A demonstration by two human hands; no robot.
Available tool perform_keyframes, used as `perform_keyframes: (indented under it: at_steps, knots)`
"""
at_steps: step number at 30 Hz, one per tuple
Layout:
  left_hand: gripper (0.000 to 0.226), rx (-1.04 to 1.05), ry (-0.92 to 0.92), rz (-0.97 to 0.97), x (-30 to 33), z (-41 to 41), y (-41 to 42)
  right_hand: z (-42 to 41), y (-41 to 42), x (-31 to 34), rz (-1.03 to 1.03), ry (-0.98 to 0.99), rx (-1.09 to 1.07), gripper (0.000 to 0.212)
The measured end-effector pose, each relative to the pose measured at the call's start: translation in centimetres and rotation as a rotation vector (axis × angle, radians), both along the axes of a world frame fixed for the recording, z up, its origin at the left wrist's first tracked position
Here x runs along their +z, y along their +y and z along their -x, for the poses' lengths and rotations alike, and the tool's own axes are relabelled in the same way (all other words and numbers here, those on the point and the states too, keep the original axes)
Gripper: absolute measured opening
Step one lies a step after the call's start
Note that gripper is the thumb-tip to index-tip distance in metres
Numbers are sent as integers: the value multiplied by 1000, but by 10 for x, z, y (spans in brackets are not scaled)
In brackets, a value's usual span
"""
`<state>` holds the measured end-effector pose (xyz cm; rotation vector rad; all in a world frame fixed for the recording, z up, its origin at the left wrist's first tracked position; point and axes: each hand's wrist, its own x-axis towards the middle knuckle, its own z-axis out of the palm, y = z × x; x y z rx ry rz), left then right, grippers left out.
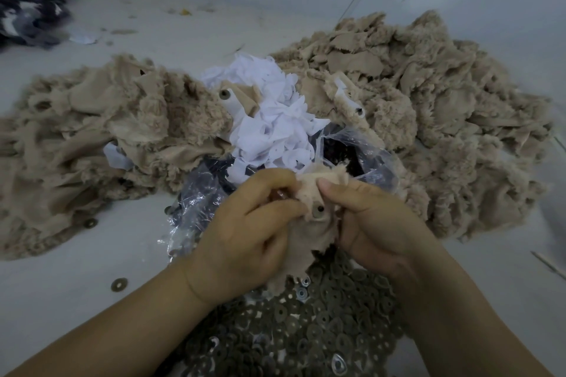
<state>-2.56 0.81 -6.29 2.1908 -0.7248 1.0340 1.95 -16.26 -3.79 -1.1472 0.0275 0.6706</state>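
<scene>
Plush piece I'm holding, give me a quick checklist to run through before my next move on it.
1. The left-hand grip and the right-hand grip both pinch the beige plush piece: ok.
2. The washer on the piece faces up between the thumbs, in view: ok.
3. That washer seated fully on its post: cannot tell.
4. The washer pile lies right below the hands: ok.
5. The plastic bag of dark parts lies just behind the hands: ok.
6. A stray washer lies apart on the table, left of the pile: not ok.
</scene>
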Motion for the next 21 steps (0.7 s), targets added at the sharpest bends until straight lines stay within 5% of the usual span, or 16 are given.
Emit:
perform_keyframes:
  at_steps: [4,8,15,21]
  knots:
    - [17,45,392,416,9,6,-4,2,0,4,-35,-19,-18,42]
    - [33,83,684,594,13,0,-10,4,3,4,-130,-27,-51,49]
    - [19,36,627,613,11,2,-16,9,8,3,-43,-32,-54,42]
    - [22,58,690,882,8,2,-18,10,9,3,-69,10,-68,35]
